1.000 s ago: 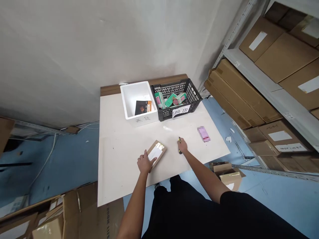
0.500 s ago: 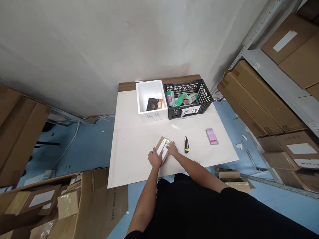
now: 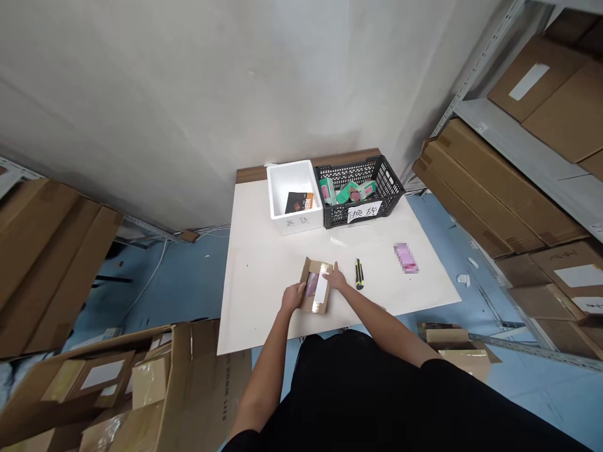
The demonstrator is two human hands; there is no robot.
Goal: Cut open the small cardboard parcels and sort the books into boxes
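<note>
A small cardboard box [image 3: 316, 287] with a white label lies on the white table [image 3: 264, 295] near its front edge, its top flaps parted and something pinkish showing inside. My left hand [image 3: 293, 296] grips the box's left side. On the box's right flap rests my right hand [image 3: 337, 278], its fingers curled over the edge. A yellow and black utility knife [image 3: 358, 274] lies just to the right of my right hand, untouched.
A white foam box [image 3: 296, 196] with a dark booklet and a black crate [image 3: 358, 182] of green packages stand at the table's back. A blurred pink item [image 3: 406, 258] lies to the right. Cardboard boxes fill the shelves on the right and the floor at left.
My right hand let go of the knife, left it on the table and came over to the box. The box's flaps have since been spread apart by both hands.
</note>
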